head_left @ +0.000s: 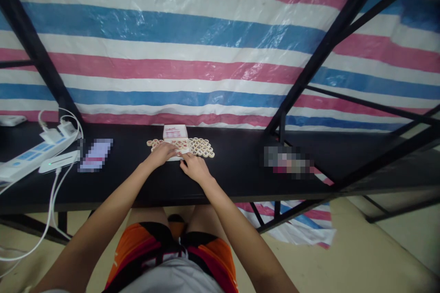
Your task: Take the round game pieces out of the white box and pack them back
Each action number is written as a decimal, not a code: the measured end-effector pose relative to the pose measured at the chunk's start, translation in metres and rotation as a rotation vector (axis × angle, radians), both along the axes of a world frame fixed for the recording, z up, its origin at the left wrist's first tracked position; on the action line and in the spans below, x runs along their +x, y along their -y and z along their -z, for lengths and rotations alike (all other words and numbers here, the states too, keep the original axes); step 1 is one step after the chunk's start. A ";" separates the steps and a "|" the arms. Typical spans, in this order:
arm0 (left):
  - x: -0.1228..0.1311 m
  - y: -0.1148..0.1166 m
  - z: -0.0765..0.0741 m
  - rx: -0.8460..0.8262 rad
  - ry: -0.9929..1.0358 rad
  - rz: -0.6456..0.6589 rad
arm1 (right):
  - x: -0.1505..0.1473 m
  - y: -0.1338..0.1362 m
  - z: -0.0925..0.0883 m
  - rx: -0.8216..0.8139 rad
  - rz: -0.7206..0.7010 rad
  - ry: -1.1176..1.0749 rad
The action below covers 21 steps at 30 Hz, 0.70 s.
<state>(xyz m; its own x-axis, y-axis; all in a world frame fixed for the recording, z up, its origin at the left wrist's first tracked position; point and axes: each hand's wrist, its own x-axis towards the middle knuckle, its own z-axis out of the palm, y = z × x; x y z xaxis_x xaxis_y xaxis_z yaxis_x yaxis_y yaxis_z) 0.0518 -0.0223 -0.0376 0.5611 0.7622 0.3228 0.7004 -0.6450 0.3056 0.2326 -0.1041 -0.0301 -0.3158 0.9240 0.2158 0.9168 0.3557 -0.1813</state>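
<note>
A small white box (187, 145) with its lid (175, 132) folded up at the back stands on the black table. Inside it lie rows of round Chinese chess pieces (178, 143) with red characters. My left hand (162, 153) reaches over the box's left side, fingers stretched across the pieces. At the front right corner, my right hand (195, 167) has its fingers bent and its fingertips against the box; whatever lies under them is hidden. Loose pieces with dark characters (202, 146) lie right of the box. A few more pieces (150, 143) lie on its left, partly behind my left hand.
A white power strip (37, 155) with plugs and cables lies at the left, beside a white device (58, 162) and a blurred phone-like object (96, 154). Another blurred object (288, 160) lies right. Black metal bars (309, 73) and striped plastic sheeting (178, 68) surround the table (237, 169).
</note>
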 end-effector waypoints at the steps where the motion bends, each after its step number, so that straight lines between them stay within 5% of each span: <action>1: 0.000 -0.001 0.001 -0.006 -0.004 0.006 | 0.000 0.000 0.000 -0.001 -0.003 0.000; 21: 0.002 -0.003 -0.001 0.070 -0.140 0.014 | 0.001 0.001 -0.001 -0.021 0.009 -0.029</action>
